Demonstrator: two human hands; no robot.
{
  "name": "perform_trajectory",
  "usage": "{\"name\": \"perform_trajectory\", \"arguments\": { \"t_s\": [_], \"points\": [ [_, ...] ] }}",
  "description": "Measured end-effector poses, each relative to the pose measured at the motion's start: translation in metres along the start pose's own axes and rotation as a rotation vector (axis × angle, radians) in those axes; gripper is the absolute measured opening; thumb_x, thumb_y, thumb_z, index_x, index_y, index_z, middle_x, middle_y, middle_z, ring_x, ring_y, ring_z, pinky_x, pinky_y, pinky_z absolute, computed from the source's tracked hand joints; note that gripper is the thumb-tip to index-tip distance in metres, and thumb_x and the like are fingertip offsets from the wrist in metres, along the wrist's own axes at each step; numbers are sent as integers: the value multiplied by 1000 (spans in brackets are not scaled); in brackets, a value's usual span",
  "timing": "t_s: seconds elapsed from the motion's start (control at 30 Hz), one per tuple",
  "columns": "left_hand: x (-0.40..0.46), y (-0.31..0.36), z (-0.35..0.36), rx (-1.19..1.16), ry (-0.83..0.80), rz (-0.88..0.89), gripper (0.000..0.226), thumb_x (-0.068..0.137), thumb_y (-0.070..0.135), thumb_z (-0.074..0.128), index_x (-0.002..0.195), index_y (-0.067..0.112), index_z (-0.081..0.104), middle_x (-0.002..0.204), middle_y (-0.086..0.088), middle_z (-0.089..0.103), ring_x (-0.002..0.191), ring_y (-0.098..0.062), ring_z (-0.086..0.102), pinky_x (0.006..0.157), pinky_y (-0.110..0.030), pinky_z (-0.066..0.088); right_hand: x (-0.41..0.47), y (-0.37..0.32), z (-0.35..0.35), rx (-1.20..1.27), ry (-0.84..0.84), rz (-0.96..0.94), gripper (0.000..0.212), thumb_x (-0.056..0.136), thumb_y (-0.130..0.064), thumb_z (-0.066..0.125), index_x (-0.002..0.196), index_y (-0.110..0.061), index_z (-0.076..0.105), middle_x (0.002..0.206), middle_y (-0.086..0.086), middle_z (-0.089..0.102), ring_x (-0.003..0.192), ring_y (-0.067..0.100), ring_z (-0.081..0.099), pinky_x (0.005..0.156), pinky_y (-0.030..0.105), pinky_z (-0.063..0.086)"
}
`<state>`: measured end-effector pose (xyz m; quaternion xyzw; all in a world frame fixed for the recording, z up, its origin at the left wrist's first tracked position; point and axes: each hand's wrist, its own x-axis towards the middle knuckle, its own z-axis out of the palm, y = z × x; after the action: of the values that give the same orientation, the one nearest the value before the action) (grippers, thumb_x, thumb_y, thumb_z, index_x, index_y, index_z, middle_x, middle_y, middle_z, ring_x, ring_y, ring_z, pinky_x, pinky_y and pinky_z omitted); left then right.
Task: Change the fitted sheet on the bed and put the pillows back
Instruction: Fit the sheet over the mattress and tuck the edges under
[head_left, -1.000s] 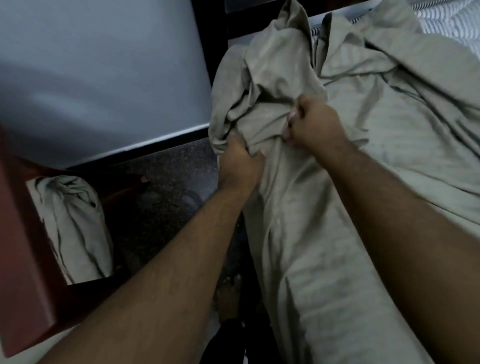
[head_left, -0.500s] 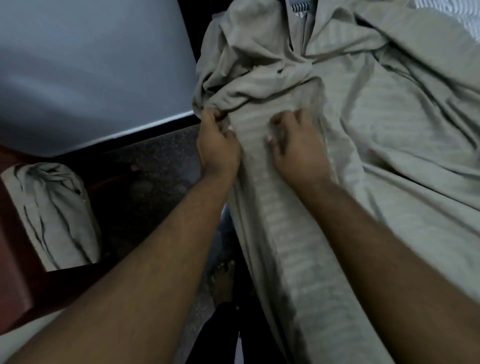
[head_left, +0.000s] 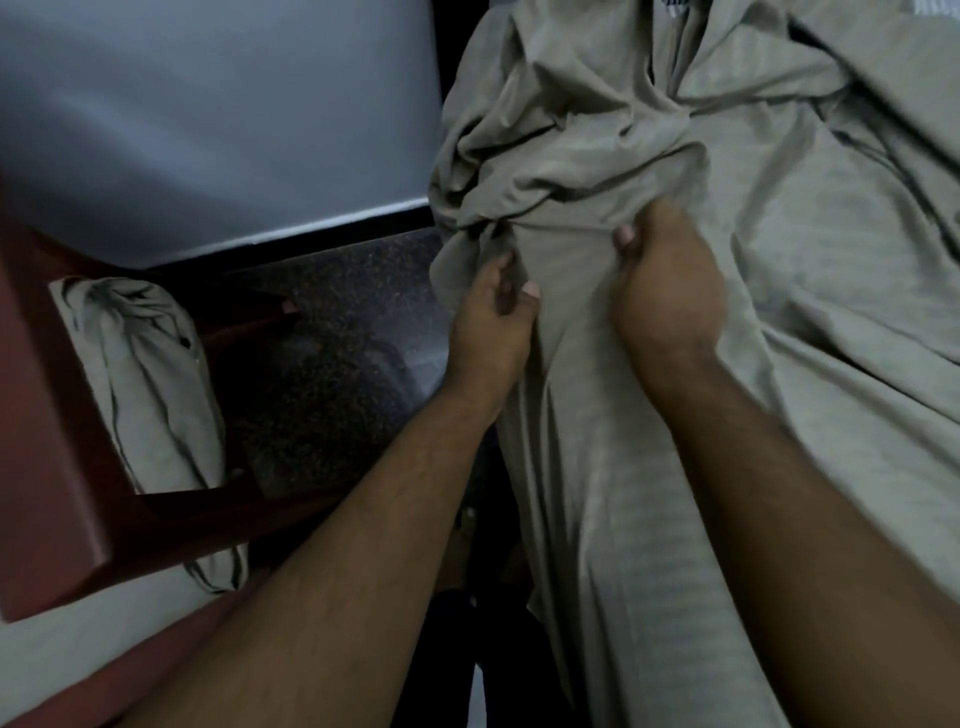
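Beige sheet (head_left: 753, 322) bunched above left hand (head_left: 491, 325), right hand (head_left: 667, 288); both gripping.

Pretty clearly a bedroom in someone's home. A bed (head_left: 857, 291) fills the right side, covered in a rumpled beige-grey sheet (head_left: 597, 156) bunched up near its corner. Just beside it there's a reddish-brown wooden chair (head_left: 47, 467) with a crumpled light cloth (head_left: 140, 374) lying on the seat. The floor (head_left: 322, 364) is dark speckled stone, the terrazzo kind you see in houses, and a plain pale wall (head_left: 208, 114) with a dark skirting strip (head_left: 322, 236) runs behind it all. Lighting's dim, indoor.
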<state>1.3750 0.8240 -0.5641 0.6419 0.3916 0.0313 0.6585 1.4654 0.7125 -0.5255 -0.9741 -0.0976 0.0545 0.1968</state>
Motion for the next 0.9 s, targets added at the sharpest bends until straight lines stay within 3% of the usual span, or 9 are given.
{"name": "perform_trajectory", "arguments": {
  "t_s": [0.07, 0.23, 0.37, 0.47, 0.53, 0.63, 0.77, 0.83, 0.9],
  "points": [
    [6, 8, 2, -8, -38, 14, 50, 99, 25, 61, 146, 13, 50, 140, -5, 61, 127, -20, 58, 111, -41, 46, 5, 7, 2, -32, -101, 74, 24, 104, -31, 48, 111, -11, 57, 113, 18, 63, 108, 37, 59, 81, 41, 43],
    [28, 16, -1, 20, -29, 19, 80, 79, 56, 61, 146, 13, 51, 141, -3, 60, 130, -18, 56, 113, -42, 44, 38, -24, -8, 118, -116, -87, 24, 99, -36, 56, 110, -14, 58, 107, 10, 67, 102, 33, 63, 82, 41, 49],
    [39, 31, 2, 21, -36, 37, 48, 93, 26, 68, 136, 8, 58, 129, -8, 67, 121, -23, 62, 107, -36, 49, 68, -50, -23, 169, -40, -154, 56, 97, -32, 62, 147, -20, 39, 124, 3, 58, 109, 22, 59, 83, 37, 45],
    [51, 38, 7, 132, 101, 60, 42, 92, 18, 71, 130, 5, 57, 116, -19, 68, 110, -35, 64, 94, -33, 52, 85, -55, -22, 81, -221, -197, 84, 97, -32, 64, 161, -30, 10, 119, 5, 58, 100, 18, 55, 76, 33, 37],
    [58, 45, 9, 221, 165, 141, 64, 88, 25, 72, 144, 10, 45, 132, -18, 61, 120, -35, 59, 101, -39, 50, 94, -51, -10, -42, -285, -277, 69, 95, -38, 63, 155, -28, 30, 122, 13, 63, 110, 30, 61, 79, 40, 46],
    [65, 58, 13, 298, 159, 289, 95, 86, 19, 77, 161, 21, 17, 153, -17, 34, 137, -30, 43, 106, -30, 39, 107, -51, -12, -21, -176, -205, 30, 96, -32, 50, 123, -20, 54, 113, 18, 66, 106, 41, 62, 83, 47, 50],
    [50, 67, 19, 441, 135, 425, 105, 82, 11, 78, 162, 23, 13, 147, -18, 41, 129, -32, 49, 93, -22, 37, 94, -28, -32, 305, 144, 135, 45, 95, -39, 34, 108, -7, 64, 108, 22, 67, 102, 40, 61, 83, 44, 45],
    [38, 65, 24, 487, 121, 385, 95, 83, 7, 70, 161, 18, 17, 124, -20, 62, 107, -35, 61, 82, -27, 44, 80, -1, -37, 262, -2, 333, 48, 94, -41, 35, 98, -4, 66, 104, 27, 68, 91, 39, 64, 76, 40, 48],
    [23, 56, 31, 536, 83, 292, 92, 83, 15, 58, 160, 24, 10, 104, -21, 68, 86, -40, 65, 71, -41, 52, 69, 23, -44, 275, -436, 484, 37, 96, -31, 42, 85, -5, 67, 86, 24, 72, 65, 30, 63, 57, 28, 48]
  ]
}}
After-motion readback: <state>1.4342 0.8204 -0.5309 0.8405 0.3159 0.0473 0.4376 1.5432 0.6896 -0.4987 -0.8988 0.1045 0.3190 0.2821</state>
